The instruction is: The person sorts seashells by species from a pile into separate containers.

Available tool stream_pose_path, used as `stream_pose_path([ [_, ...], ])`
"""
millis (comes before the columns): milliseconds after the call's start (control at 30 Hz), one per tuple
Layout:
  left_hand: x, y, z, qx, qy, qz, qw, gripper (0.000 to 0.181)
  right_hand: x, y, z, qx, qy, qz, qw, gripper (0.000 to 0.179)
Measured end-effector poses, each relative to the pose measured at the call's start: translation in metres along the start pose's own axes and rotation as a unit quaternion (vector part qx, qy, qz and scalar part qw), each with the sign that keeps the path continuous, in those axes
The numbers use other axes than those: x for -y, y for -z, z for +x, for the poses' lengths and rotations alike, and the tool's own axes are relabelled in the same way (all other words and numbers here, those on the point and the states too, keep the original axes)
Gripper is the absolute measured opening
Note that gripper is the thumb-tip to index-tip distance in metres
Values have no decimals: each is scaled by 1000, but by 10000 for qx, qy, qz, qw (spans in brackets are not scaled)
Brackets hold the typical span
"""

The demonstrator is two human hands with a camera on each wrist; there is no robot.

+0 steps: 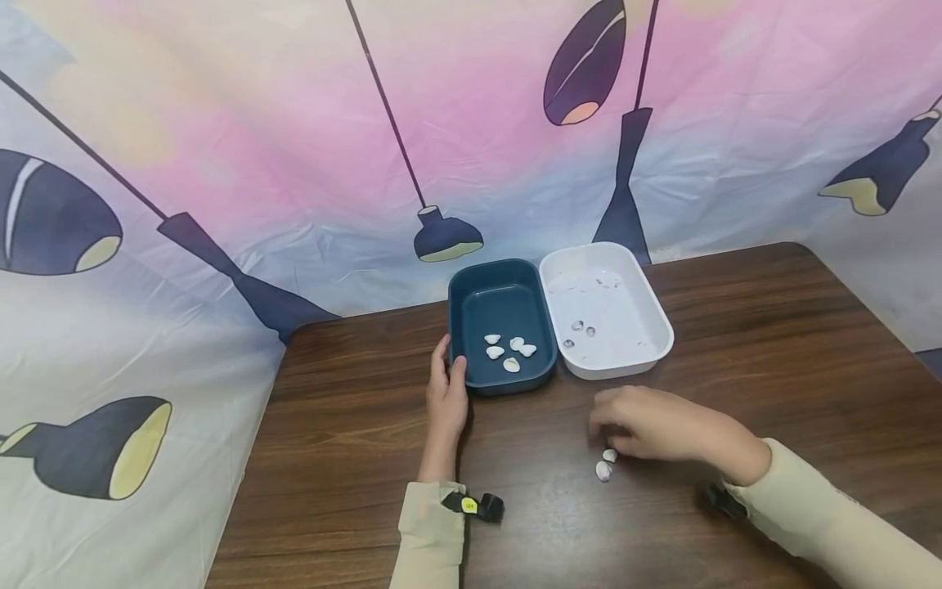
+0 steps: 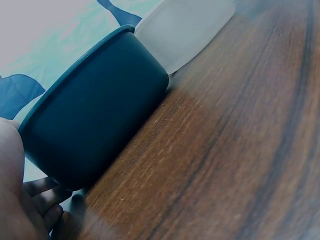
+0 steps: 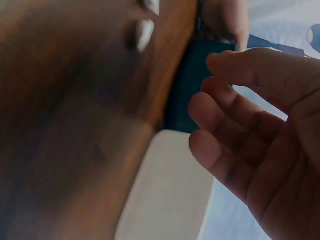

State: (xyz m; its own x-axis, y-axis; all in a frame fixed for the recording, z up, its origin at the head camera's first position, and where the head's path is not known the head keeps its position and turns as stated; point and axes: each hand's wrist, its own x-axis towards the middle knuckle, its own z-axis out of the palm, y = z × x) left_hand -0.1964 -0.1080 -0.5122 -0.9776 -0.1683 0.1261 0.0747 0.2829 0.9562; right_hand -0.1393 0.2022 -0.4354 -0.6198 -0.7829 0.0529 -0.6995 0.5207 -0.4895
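The left hand holds the near left corner of a dark teal tray, its thumb at the rim and its fingers along the outer side. In the left wrist view, some fingers lie low against the tray's wall. Several white seashells, one of them a shell, lie inside that tray. Above the table, the right hand hovers with loosely bent fingers and nothing visible between them. Just beside it on the wood are two small seashells, one nearer shell and one farther shell.
A white tray stands against the teal one on its right, with a few small purplish shells and fragments inside. Both trays sit on a brown wooden table. Behind the table's far edge hangs a printed cloth.
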Motion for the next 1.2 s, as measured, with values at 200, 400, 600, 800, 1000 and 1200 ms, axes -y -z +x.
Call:
stream_pose_path([
  [200, 0, 0, 0, 8, -18, -15, 10000, 50, 1, -11, 0, 298, -118, 169, 9993, 23],
  [400, -1, 0, 0, 20, 1, -14, 10000, 50, 0, -15, -1, 360, -40, 144, 9992, 26],
  [600, -1, 0, 0, 18, 12, 0, 10000, 50, -1, -20, -1, 372, -86, 163, 9991, 26],
  [800, -1, 0, 0, 11, 21, -16, 10000, 50, -1, -24, 0, 351, -178, 94, 9992, 28],
  [1000, -1, 0, 0, -5, 34, -6, 10000, 49, -2, -20, -1, 287, -172, 51, 9994, 25],
  [1200, -1, 0, 0, -6, 25, -35, 10000, 50, -4, -5, 1, -63, 111, 110, 9999, 23],
])
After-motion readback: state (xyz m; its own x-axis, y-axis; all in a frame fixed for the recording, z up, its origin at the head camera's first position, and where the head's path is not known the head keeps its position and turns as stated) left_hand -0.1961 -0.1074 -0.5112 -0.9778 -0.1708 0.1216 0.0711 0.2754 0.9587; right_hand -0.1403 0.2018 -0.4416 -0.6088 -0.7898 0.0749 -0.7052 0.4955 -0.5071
